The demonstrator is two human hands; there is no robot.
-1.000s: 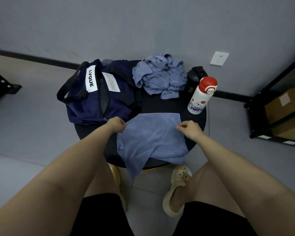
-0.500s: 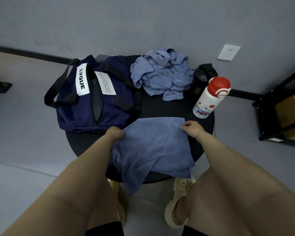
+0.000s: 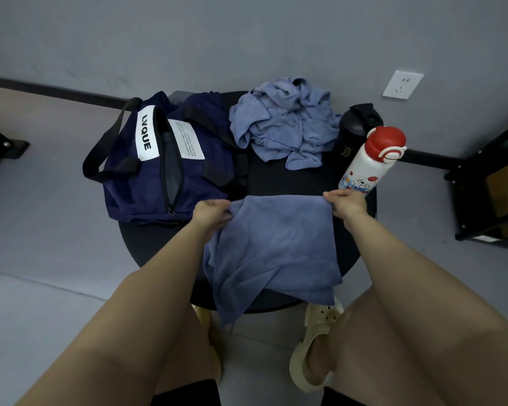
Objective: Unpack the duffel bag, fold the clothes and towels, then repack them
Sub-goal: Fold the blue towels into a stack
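- Duffel bag (image 3: pixel 162 168), navy with a white LVQUE patch, lies on its side at the left of the round black tabletop (image 3: pixel 288 178), its zip open; you cannot see inside, so whether anything is left in it is unclear.
- Just right of the duffel bag, at the near edge, one blue towel (image 3: pixel 276 247) is spread flat, its near end drooping over the tabletop's rim.
- Your left hand (image 3: pixel 213 213) pinches that towel's far-left corner, right beside the duffel bag; your right hand (image 3: pixel 346 205) pinches the far-right corner. Your hands are well apart, each clamped on the cloth.
- Beyond the towel, right of the duffel bag's far end, a crumpled blue pile (image 3: pixel 285 127) sits unfolded; how many pieces it holds cannot be told.
- Further right stand two bottles: one black (image 3: pixel 357 127), one white with a red cap (image 3: pixel 370 162), touching or nearly so.
- Progress, as you might judge it: unpacking looks largely done, folding is only beginning with this first towel, no finished folded stack is visible, and repacking has not started.
- Count: one bag, one spread towel, one crumpled pile, two bottles, two hands.
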